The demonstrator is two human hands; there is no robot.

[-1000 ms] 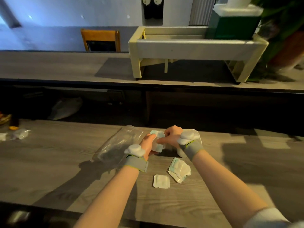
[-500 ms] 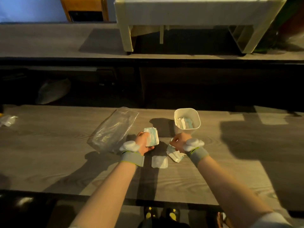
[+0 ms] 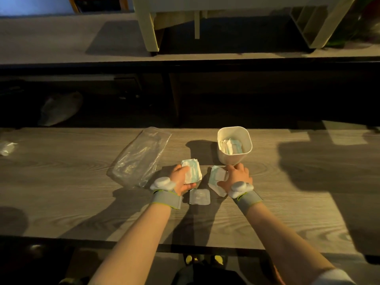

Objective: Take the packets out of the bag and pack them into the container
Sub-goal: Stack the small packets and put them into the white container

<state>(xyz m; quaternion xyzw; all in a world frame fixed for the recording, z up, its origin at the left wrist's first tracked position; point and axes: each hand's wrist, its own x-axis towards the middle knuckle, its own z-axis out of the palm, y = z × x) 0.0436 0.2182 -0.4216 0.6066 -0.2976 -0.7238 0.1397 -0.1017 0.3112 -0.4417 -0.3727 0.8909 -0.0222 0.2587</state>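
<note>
Dim light makes the print on every packet unreadable, and your own palms hide much of what they cover. The clear bag (image 3: 140,156) lies flat on the tabletop (image 3: 61,182) to the left, and you cannot tell whether anything is left inside it. Your left hand (image 3: 182,178) holds a small stack of packets (image 3: 192,170), fingers (image 3: 185,168) and thumb clamped on its left edge and bottom, the stack tilted up off the wood. Your right hand (image 3: 236,176) lies on a second pile of packets (image 3: 217,178) on the tabletop; its fingers are spread over the pile's right side, and you cannot tell whether they grip it. One single packet (image 3: 199,197) lies flat between your wrists, touched by neither hand. The white container (image 3: 234,159) stands just beyond your right fingertips, with several packets upright inside.
</note>
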